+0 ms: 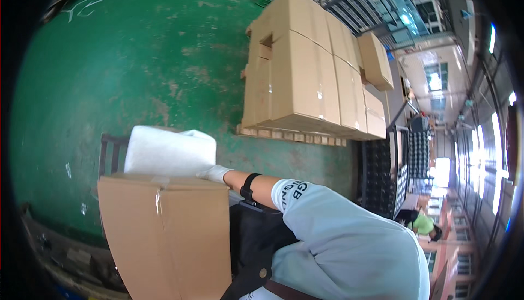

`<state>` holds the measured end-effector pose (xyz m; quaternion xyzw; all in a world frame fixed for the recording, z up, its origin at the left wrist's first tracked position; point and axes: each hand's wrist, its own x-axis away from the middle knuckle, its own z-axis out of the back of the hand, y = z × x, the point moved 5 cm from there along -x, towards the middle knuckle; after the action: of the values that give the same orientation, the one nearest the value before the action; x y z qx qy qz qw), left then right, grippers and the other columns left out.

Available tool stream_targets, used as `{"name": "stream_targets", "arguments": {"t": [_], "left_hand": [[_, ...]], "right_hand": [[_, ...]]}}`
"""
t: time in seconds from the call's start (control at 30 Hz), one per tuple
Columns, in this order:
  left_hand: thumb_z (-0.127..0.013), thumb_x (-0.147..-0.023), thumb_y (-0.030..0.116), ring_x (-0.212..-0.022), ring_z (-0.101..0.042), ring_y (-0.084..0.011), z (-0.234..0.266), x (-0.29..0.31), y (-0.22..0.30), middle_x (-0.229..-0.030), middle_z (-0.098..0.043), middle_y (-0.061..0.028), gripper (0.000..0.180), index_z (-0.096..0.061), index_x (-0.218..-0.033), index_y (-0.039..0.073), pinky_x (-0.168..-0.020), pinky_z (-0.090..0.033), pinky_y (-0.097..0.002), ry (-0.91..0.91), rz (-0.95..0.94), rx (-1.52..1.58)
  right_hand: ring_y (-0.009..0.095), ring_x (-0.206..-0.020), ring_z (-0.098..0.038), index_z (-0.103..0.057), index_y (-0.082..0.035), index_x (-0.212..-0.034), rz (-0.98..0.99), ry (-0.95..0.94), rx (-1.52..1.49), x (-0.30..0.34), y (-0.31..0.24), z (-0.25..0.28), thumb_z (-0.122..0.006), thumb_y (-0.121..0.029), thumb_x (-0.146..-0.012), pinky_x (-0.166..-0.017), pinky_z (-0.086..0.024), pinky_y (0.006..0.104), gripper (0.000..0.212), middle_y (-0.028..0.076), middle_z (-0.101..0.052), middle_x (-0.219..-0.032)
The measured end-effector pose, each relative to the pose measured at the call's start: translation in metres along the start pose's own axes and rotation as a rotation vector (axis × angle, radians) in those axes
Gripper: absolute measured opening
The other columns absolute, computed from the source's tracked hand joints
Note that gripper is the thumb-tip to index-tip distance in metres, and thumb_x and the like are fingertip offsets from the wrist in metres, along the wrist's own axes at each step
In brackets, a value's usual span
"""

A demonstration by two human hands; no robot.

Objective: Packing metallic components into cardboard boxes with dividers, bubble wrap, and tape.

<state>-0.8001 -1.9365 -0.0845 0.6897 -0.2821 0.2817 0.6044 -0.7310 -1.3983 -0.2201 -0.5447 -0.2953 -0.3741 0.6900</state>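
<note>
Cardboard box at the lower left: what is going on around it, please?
The camera wearer's white-gloved hand is at the edge where a white bundle seems to meet the taped cardboard box; I cannot tell whether it has a grip. The other hand is out of view. Farther off, stacked cardboard boxes stand on a wooden pallet.

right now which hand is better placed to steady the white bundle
Likely your right: the gloved right hand is at the white bundle's near right corner, beside the cardboard box's far edge. Your left hand isn't visible, so its reach can't be judged.
</note>
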Motion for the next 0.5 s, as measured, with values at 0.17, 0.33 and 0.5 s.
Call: {"name": "stream_targets", "arguments": {"t": [0.17, 0.33, 0.5], "left_hand": [[-0.038, -0.092, 0.052, -0.121, -0.045, -0.0260, -0.014, -0.020, 0.003, -0.133, -0.048, -0.0131, 0.062, -0.047, -0.130, 0.005, -0.101, -0.035, -0.0427, -0.012, 0.032, 0.053], [-0.039, -0.091, 0.051, -0.117, -0.048, -0.0259, -0.002, -0.010, 0.016, -0.129, -0.051, -0.0127, 0.060, -0.049, -0.127, 0.005, -0.098, -0.038, -0.0426, 0.133, 0.002, 0.156], [-0.042, -0.089, 0.052, -0.105, -0.054, -0.0247, 0.082, -0.006, 0.008, -0.112, -0.059, -0.0094, 0.053, -0.056, -0.114, 0.007, -0.089, -0.042, -0.0416, 0.553, -0.121, -0.037]], "right_hand": [[0.028, -0.114, -0.054, -0.060, -0.007, -0.122, -0.260, -0.055, -0.421, 0.018, 0.037, 0.016, -0.054, -0.035, -0.092, -0.097, -0.040, 0.0374, 0.041, 0.015, -0.059, -0.124], [0.016, -0.113, -0.052, -0.061, -0.005, -0.118, -0.257, -0.095, -0.589, 0.069, -0.003, 0.014, -0.048, -0.039, -0.095, -0.097, -0.039, 0.0324, 0.043, 0.009, -0.057, -0.124], [0.019, -0.101, -0.060, -0.059, -0.005, -0.117, -0.200, -0.158, -0.910, 0.033, 0.033, -0.019, -0.048, -0.026, -0.096, -0.090, -0.046, 0.0318, 0.032, 0.009, -0.064, -0.112]]}}
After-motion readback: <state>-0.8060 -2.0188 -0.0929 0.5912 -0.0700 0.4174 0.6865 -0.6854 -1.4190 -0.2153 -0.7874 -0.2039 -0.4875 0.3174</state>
